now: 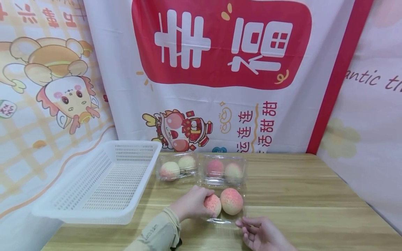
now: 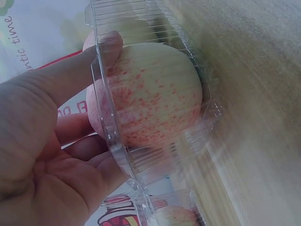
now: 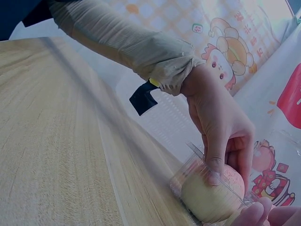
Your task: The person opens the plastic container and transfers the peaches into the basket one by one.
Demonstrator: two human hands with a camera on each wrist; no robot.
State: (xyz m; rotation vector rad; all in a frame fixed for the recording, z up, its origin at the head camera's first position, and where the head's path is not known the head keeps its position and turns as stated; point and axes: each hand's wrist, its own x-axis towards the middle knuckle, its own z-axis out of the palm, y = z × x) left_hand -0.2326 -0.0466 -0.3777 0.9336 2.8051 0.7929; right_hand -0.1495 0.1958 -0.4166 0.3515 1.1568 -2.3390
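Head: left fingers point(image 1: 203, 192) curled round peach point(image 1: 214, 205) in clear box point(image 1: 220, 221); right fingers point(image 1: 251, 221) pinch rim point(image 1: 233, 220).

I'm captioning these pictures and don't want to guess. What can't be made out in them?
- Head view: part of the left peach in the front clear box, hidden by the left hand.
- Head view: lettering on the left sleeve, too small and blurred.
- Head view: the start of the dark lettering, hidden by the red border.
- Right wrist view: most of the right hand, cut off by the bottom edge.
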